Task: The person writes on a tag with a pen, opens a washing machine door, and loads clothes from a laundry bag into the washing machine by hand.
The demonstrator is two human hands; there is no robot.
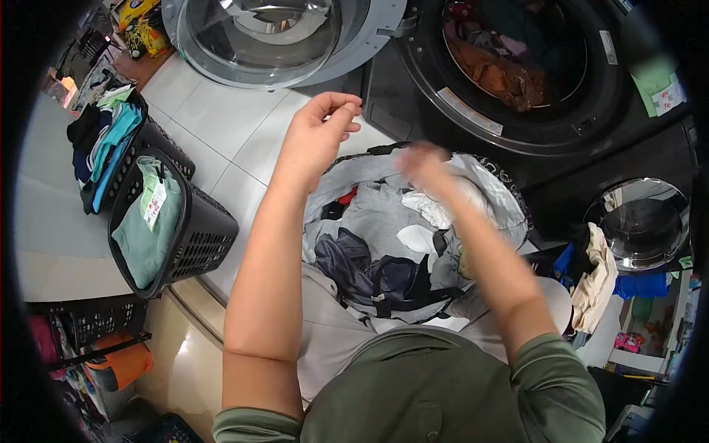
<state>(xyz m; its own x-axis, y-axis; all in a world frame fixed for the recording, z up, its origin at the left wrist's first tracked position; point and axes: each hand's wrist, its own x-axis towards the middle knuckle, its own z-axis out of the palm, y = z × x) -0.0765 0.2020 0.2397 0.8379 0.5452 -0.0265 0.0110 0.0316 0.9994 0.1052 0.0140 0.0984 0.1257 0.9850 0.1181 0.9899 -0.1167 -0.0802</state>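
Observation:
My left hand is raised in front of the open washer door, above the left back rim of a laundry bag. Its fingers are bent and drawn towards the thumb, with nothing visible in them. My right hand is over the bag's back edge, smeared by motion, so its fingers cannot be made out. Between my legs, the round bag holds a light grey garment, dark grey clothing, white cloth and a small red piece.
Ahead stands a dark front-loading machine with clothes in its drum; its round door is swung open left. At left, a black basket holds folded green cloth. Cream cloth lies at right.

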